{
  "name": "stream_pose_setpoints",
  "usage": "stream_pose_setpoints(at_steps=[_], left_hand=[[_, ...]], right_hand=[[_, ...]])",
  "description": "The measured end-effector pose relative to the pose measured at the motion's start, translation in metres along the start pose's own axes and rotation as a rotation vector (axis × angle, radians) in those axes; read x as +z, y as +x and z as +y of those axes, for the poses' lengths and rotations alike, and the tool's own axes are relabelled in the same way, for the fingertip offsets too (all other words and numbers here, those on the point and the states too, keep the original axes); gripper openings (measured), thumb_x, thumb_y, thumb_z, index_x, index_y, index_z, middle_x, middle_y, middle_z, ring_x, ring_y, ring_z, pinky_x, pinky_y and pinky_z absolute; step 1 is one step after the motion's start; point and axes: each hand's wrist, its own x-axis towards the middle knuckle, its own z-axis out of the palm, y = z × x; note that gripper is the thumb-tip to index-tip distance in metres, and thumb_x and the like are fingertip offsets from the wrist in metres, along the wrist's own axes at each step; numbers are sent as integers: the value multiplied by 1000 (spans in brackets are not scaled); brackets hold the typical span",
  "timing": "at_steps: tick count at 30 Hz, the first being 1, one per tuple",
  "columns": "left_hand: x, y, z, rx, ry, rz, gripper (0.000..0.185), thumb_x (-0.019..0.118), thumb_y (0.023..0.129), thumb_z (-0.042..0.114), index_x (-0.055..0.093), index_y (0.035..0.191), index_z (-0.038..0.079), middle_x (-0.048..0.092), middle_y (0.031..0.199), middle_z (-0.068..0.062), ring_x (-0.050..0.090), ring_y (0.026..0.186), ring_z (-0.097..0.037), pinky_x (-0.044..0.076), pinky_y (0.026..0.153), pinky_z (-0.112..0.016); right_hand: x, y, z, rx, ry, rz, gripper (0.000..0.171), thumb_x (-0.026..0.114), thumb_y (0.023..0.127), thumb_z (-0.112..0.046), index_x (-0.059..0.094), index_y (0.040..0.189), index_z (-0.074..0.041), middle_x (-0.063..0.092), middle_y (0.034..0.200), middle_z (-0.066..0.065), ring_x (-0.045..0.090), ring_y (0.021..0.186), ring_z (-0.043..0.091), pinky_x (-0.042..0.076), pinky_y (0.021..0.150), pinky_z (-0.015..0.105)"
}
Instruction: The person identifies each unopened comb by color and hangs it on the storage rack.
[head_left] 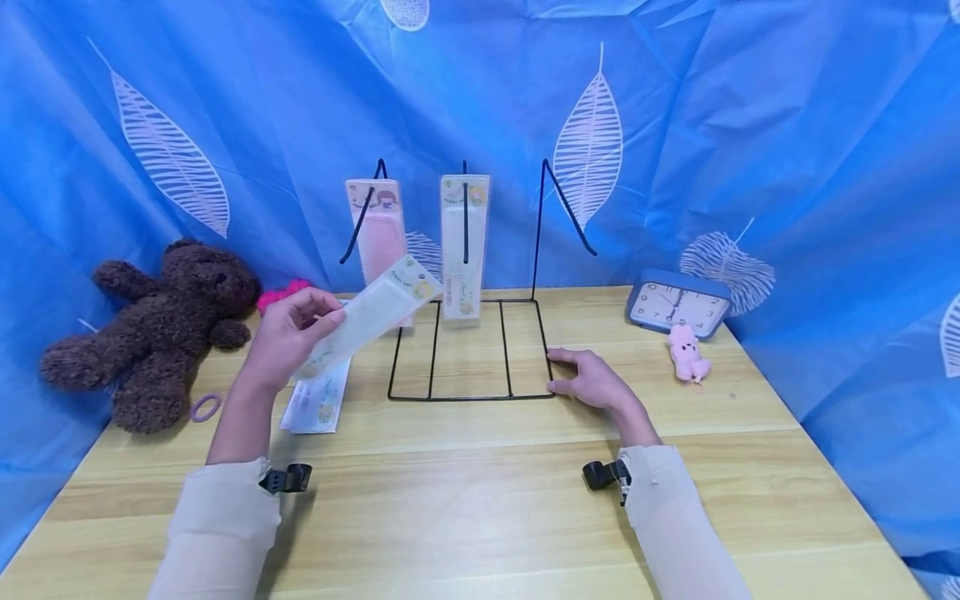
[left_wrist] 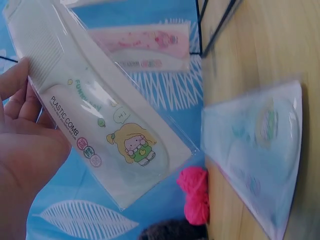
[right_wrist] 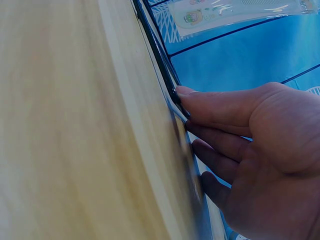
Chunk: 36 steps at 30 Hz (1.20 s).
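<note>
Pinching clear-wrapped white plastic comb in left hand, pointed long axis toward black wire rack. Rested spread right hand against it.

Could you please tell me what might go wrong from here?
The held comb pack might slip, since the left hand pinches it by one edge. The thin wire rack might shift if bumped, as the right hand touches just one side of its base. The pack on the table, near the left hand, could get knocked.
</note>
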Motion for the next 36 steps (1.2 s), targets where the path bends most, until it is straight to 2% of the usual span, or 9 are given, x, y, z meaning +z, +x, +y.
stream_pose_setpoints(at_steps=[7,14,18,25,36], left_hand=[[16,-2,18,68,-108,-6,21,65,100,10,61,106,-10,67,90,5,61,82,-16,49,77,-28],[27,-4,33,76,-181,-2,19,66,99,9,62,106,-9,68,93,3,62,88,-18,48,82,-31],[32,-3,40,88,-232,1,14,67,99,9,63,103,-4,67,94,-1,62,93,-20,48,84,-32],[38,0,48,92,-191,4,19,66,100,12,61,105,-6,67,95,-3,61,91,-22,49,82,-33],[41,1,48,80,-165,12,21,67,100,13,61,105,-7,66,94,-5,62,85,-21,51,79,-30]], right_hand=[[-1,-1,-2,7,-4,0,62,73,92,-13,48,147,-1,40,155,21,28,147,42,17,119,56],[0,0,-1,7,-2,1,62,74,92,-14,49,148,-2,41,155,20,28,147,42,17,119,56],[-1,-1,0,5,0,2,62,73,92,-14,49,147,-1,41,155,21,28,147,42,17,119,56],[-1,0,0,18,-7,2,63,74,91,-15,49,148,-3,40,156,20,28,147,41,18,119,56],[-1,0,0,5,-19,2,62,74,92,-16,50,147,-2,41,155,21,29,146,42,18,119,57]])
